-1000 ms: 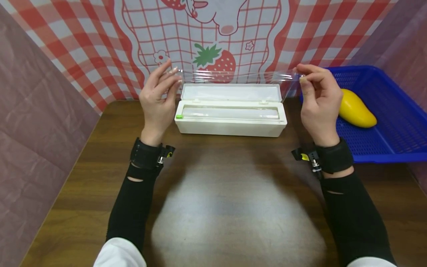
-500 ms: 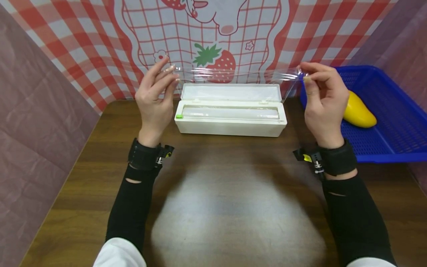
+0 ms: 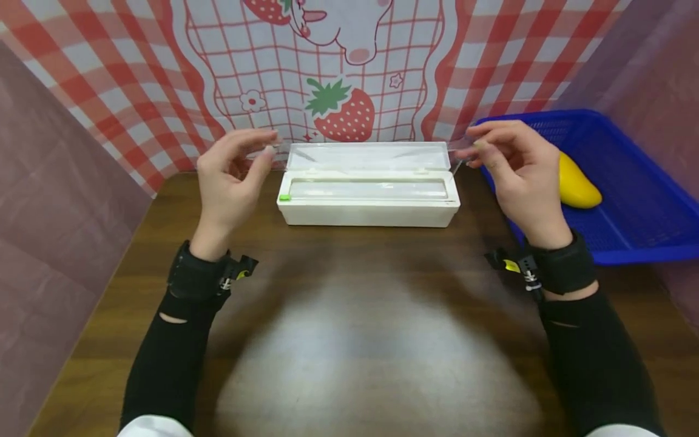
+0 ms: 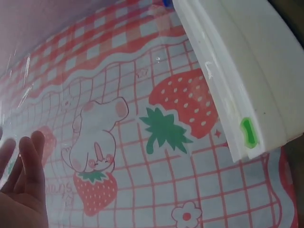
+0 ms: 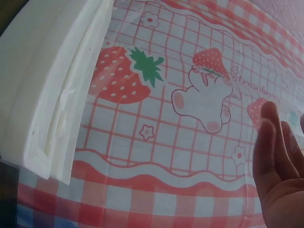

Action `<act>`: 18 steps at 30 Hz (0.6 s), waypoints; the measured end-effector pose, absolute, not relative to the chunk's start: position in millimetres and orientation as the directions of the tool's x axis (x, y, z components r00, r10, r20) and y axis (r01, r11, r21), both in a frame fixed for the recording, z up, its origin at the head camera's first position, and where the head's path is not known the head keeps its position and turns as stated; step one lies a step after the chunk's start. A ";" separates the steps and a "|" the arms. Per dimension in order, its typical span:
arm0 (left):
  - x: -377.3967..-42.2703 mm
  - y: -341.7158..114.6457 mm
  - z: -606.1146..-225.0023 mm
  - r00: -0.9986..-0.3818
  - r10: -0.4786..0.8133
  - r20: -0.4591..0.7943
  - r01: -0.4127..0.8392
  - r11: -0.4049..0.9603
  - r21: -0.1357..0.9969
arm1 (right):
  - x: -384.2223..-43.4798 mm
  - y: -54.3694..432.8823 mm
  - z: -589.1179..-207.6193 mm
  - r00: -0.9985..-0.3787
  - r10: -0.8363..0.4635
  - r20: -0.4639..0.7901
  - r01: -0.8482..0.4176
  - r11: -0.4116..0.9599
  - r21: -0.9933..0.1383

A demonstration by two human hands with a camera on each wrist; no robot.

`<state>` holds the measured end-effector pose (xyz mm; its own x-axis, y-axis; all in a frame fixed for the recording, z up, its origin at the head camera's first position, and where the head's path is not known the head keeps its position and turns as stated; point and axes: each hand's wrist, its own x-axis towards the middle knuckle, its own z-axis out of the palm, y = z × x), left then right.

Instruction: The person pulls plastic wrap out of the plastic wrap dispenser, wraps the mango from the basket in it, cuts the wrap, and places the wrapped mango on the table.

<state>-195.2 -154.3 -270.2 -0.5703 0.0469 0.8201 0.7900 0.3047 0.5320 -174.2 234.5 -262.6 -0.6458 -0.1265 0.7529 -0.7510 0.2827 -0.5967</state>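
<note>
A white cling film dispenser box (image 3: 367, 213) stands on the table with its lid (image 3: 368, 156) raised, the roll (image 3: 377, 189) showing inside. A green slider (image 4: 248, 132) sits at the box's left end. My left hand (image 3: 232, 176), left of the lid, pinches one edge of the clear cling film (image 3: 281, 147) between thumb and fingers. On the other side, my right hand (image 3: 519, 164) pinches the film's right edge. Between the hands the film spans across the lid, faint and hard to see. The wrist views show the fingers only partly.
A blue plastic basket (image 3: 628, 246) stands at the right, holding a yellow mango (image 3: 580, 182). Behind the box hangs a red-and-white checked cloth (image 3: 142, 67) with strawberry prints. The wooden table (image 3: 349, 340) reaches toward me in front of the box.
Both hands have come down from above the lid to about its height, and the left hand has moved left. The film has lowered with them. The head view has shifted slightly.
</note>
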 end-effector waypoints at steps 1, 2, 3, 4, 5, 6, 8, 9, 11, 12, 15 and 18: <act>-193.3 -156.5 -271.5 -0.594 0.047 0.803 0.777 0.289 0.559 | -172.6 235.0 -262.1 -0.656 -0.141 0.742 -0.749 0.241 -0.617; -191.0 -158.3 -272.8 -0.621 0.044 0.783 0.759 0.281 0.587 | -170.4 235.2 -261.7 -0.669 -0.146 0.728 -0.742 0.189 -0.644; -188.4 -159.6 -273.8 -0.647 0.042 0.762 0.740 0.278 0.613 | -167.6 235.6 -261.7 -0.682 -0.153 0.716 -0.732 0.150 -0.665; -185.6 -160.6 -274.4 -0.677 0.036 0.735 0.714 0.275 0.644 | -164.5 236.0 -261.9 -0.695 -0.160 0.701 -0.719 0.122 -0.685; -182.4 -161.3 -274.7 -0.704 0.027 0.710 0.687 0.280 0.670 | -161.2 236.3 -262.0 -0.706 -0.176 0.686 -0.707 0.123 -0.696; -179.7 -162.1 -274.6 -0.727 0.026 0.686 0.665 0.278 0.693 | -157.7 236.8 -262.3 -0.715 -0.197 0.671 -0.697 0.132 -0.705; -173.5 -164.6 -273.7 -0.777 0.036 0.628 0.613 0.272 0.742 | -151.0 238.4 -263.5 -0.730 -0.237 0.641 -0.680 0.161 -0.715; -170.4 -166.3 -273.0 -0.798 0.050 0.601 0.591 0.262 0.763 | -148.1 239.3 -263.8 -0.736 -0.256 0.627 -0.673 0.182 -0.716; -165.3 -171.3 -271.6 -0.818 0.103 0.567 0.573 0.246 0.782 | -143.5 241.5 -264.1 -0.749 -0.289 0.597 -0.654 0.177 -0.735; -163.2 -174.4 -271.1 -0.821 0.140 0.553 0.570 0.246 0.784 | -141.7 242.5 -264.3 -0.755 -0.300 0.583 -0.643 0.167 -0.747; -157.9 -183.0 -271.1 -0.793 0.281 0.540 0.608 0.311 0.730 | -138.5 244.4 -264.4 -0.758 -0.326 0.565 -0.646 0.254 -0.720; -155.4 -186.9 -273.9 -0.719 0.409 0.562 0.695 0.428 0.578 | -137.2 244.0 -266.0 -0.733 -0.347 0.585 -0.678 0.447 -0.584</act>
<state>-155.4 -186.9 -273.9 -0.7193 0.4085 0.5618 0.6947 0.4283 0.5780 -137.2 244.0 -266.0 -0.7328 -0.3474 0.5850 -0.6778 0.4473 -0.5835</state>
